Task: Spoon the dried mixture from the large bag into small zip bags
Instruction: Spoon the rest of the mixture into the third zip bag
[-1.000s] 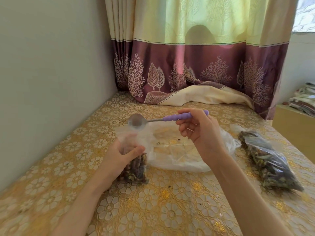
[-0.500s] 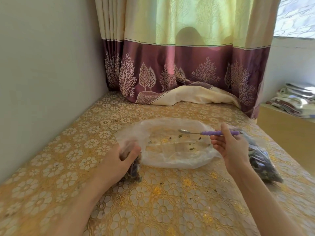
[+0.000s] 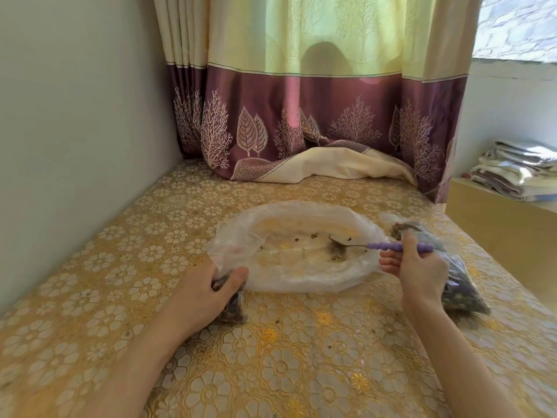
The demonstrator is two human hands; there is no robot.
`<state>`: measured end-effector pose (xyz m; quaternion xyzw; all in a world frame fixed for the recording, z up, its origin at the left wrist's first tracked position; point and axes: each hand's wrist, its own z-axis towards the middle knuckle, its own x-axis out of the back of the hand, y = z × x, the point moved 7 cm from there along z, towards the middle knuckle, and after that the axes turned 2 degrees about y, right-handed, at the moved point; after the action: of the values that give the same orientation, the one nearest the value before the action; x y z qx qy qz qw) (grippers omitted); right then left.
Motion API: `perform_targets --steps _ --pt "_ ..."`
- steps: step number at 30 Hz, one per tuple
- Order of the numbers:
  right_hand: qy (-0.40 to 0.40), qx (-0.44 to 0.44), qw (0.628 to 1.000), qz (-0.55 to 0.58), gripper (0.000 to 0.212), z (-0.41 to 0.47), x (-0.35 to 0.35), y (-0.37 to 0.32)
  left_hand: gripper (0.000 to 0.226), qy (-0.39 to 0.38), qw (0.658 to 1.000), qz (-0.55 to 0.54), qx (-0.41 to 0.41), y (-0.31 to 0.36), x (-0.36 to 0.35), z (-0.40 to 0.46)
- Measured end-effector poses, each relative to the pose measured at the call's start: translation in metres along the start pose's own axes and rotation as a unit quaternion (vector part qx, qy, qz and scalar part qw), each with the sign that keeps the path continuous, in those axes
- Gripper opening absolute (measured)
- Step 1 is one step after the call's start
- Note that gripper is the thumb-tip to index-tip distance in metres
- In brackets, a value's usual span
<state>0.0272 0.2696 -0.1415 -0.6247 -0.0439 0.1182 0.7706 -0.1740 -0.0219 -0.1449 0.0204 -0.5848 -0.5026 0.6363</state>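
The large clear bag (image 3: 289, 276) lies flat and open on the gold floral tablecloth (image 3: 271, 357), with only a few dark crumbs of dried mixture left inside. My right hand (image 3: 422, 270) grips the purple handle of a spoon (image 3: 373, 245); its metal bowl rests in a small heap of mixture at the bag's right side. My left hand (image 3: 205, 291) holds a small zip bag (image 3: 233, 309) part-filled with dark mixture, at the large bag's left corner. Much of that small bag is hidden under my hand.
A filled zip bag of dark mixture (image 3: 458, 282) lies at the right, partly behind my right hand. A purple and yellow curtain (image 3: 316, 122) drapes onto the table's far end. The wall (image 3: 75, 116) runs along the left. Folded cloths (image 3: 518, 170) sit on a shelf at right.
My right hand has carried the spoon from above the small zip bag down and right into the large bag. The spoon's bowl now rests in the crumbs. The left hand keeps holding the small bag.
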Motion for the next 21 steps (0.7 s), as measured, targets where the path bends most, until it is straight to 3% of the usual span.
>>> perform_targets --steps 6,14,21 --pt "0.016 0.032 0.999 -0.015 0.051 0.001 0.004 -0.002 0.062 0.009 0.999 0.025 -0.024 0.008 0.0 -0.001" --pt "-0.009 0.041 0.999 0.008 0.048 0.0 -0.003 -0.004 0.067 0.009 1.0 0.02 -0.02 0.007 0.001 -0.002" --pt "0.004 0.088 0.996 0.021 0.058 -0.004 0.011 -0.018 0.061 0.007 1.0 0.01 0.003 0.005 0.0 -0.003"
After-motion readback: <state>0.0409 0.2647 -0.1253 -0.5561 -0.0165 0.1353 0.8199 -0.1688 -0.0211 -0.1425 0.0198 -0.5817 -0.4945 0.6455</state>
